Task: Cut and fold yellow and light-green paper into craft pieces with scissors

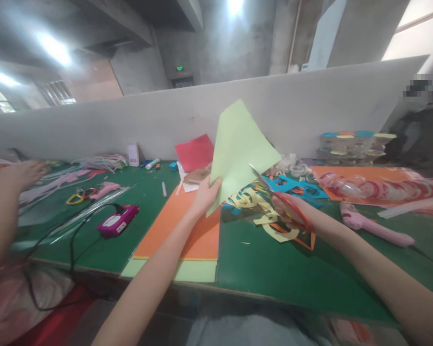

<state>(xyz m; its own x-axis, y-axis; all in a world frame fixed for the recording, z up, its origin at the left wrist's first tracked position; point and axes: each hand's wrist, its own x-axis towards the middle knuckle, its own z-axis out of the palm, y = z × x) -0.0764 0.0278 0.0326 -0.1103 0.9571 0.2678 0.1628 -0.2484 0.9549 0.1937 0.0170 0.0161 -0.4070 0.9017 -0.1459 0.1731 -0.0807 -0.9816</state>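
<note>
A pale green sheet of paper [238, 149] is held up by my left hand [206, 194], its thumb pressed on the lower left edge. My right hand [290, 209] grips a pair of scissors [305, 218] by red handles. The blades point up and left at the sheet's lower right edge; whether they touch it I cannot tell. Beneath lie cut paper scraps, yellow [276, 228] and blue [296, 187]. A stack of orange paper [198, 238] lies under my left forearm, with pale green paper showing at its front edge.
Red paper [195, 153] leans at the back. Pink glue guns lie at left [104, 190] and right [375, 228]. A magenta box [118, 221] trails black cables. Red-banded clear plastic pieces [378, 190] rest on orange paper. Another person's hand [27, 173] is at far left. A low partition [159, 120] stands behind.
</note>
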